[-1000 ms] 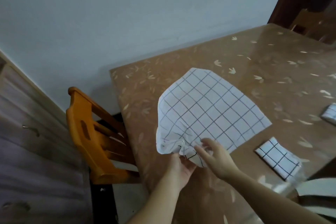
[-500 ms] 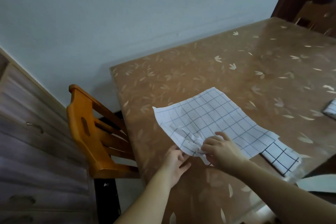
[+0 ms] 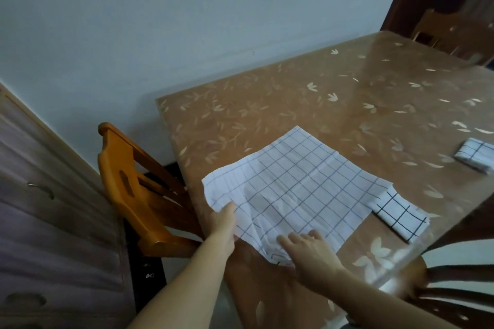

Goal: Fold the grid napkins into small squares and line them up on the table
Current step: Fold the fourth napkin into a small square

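Napkin (image 3: 299, 189) lies spread (creased); both hands, left (image 3: 223, 222) and right (image 3: 307, 248), press it flat-fingered.

Matt, creased cloth napkin (image 3: 299, 187) lies on a glossy, smooth table (image 3: 267, 115). Beside the table, a varnished wooden chair (image 3: 125, 181).

open grid napkin (image 3: 299, 189) flat, two folded squares (image 3: 401, 215)

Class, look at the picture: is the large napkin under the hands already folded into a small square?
No: the large napkin lies spread open on the table.
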Motion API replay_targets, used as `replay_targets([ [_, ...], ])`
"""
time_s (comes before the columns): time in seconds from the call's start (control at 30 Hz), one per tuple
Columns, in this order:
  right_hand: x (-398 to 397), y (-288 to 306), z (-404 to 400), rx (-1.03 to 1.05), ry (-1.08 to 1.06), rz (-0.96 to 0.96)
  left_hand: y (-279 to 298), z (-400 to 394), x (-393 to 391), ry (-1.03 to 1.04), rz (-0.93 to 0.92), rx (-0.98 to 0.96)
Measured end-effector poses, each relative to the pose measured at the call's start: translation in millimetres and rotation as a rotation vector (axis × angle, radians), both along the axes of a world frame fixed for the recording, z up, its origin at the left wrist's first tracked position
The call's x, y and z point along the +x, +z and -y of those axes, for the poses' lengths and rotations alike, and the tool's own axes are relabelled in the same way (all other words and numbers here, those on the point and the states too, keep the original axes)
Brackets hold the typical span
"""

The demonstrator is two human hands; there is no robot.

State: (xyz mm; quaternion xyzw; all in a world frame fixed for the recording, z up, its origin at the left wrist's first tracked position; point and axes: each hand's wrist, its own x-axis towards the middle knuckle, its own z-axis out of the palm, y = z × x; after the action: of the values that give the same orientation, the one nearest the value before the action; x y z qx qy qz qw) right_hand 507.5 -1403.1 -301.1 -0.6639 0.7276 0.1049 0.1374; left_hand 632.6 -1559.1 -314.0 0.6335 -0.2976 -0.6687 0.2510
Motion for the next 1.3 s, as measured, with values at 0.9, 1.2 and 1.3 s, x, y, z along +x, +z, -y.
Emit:
replay_targets([
  [0.9, -80.6, 100.2, 9.8, -0.111, -0.700, 0.246, 84.1, 2.5, 30.7, -0.779, 0.208, -1.019],
  [1.2, -139.6, 88.5, 44.0, -0.288, -0.859, 0.266, 37.5, -14.7, -3.6, -1.452, 0.435, -1.523],
  [1.3, -157.0, 67.7, 60.6, -0.379, -0.986, 0.338, 28.5, -12.4, -18.3, -1.597, 0.601, -1.237],
])
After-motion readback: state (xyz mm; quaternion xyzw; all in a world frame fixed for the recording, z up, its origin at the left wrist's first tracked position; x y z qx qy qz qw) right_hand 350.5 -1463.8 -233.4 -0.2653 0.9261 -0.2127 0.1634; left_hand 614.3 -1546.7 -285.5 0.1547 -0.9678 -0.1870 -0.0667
